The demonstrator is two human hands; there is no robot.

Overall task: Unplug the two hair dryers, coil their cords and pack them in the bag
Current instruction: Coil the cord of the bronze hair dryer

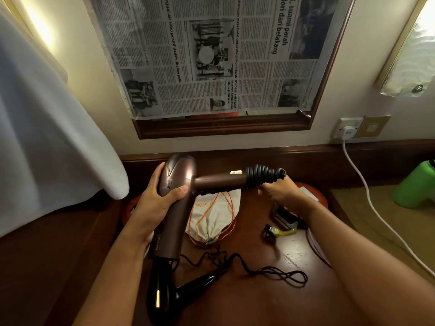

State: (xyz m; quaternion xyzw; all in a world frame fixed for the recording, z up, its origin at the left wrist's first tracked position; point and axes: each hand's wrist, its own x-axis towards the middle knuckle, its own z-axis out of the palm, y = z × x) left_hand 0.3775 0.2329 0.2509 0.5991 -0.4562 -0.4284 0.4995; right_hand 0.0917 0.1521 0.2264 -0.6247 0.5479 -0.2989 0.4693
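Note:
My left hand (157, 199) grips the body of a brown hair dryer (179, 177) held above the dark wooden table (247, 302). Its handle points right, and black cord is wound in tight coils (261, 175) round the handle's end. My right hand (279, 190) pinches the cord just under those coils. A black hair dryer (164, 288) lies on the table below, its cord (277, 274) loose and wavy to the right. A white drawstring bag (215, 215) with orange cords lies under the brown dryer. A black plug (269, 231) rests on the table.
A white plug (346, 132) sits in a wall socket at right, with a white cable (372, 201) running down to the floor. A green object (416, 184) stands far right. White cloth (47, 137) hangs over the table's left side. A newspaper covers the framed mirror (211, 60).

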